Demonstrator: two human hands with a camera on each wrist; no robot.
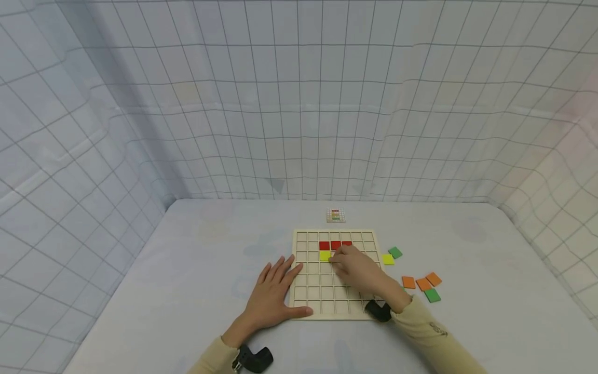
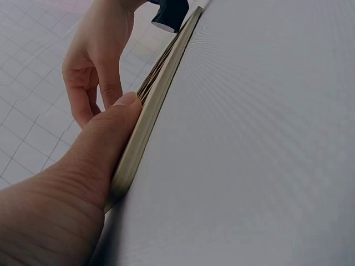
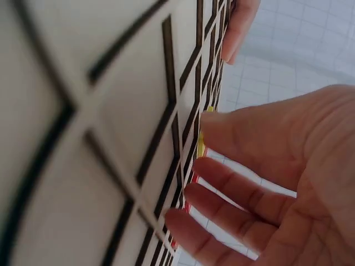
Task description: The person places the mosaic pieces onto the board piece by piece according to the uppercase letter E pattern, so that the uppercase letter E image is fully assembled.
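A pale wooden grid board (image 1: 301, 293) lies flat on the table. Three red tiles (image 1: 324, 245) sit in a row in its upper cells, the right one partly covered by my right hand. Just below the left red tile is a yellow tile (image 1: 324, 255). My right hand (image 1: 357, 270) reaches over the board, thumb and fingers pinching a yellow tile (image 3: 201, 143) beside it, mostly hidden by the thumb. My left hand (image 1: 275, 296) is spread at the board's left side, its fingertips by the left edge and its thumb (image 2: 119, 113) on the near left corner.
A small card (image 1: 336, 215) with a coloured grid pattern lies behind the board. Right of the board are a loose yellow tile (image 1: 388, 259), green tiles (image 1: 395, 252) and several orange tiles (image 1: 408, 282). White gridded curtains (image 1: 299, 104) enclose the table.
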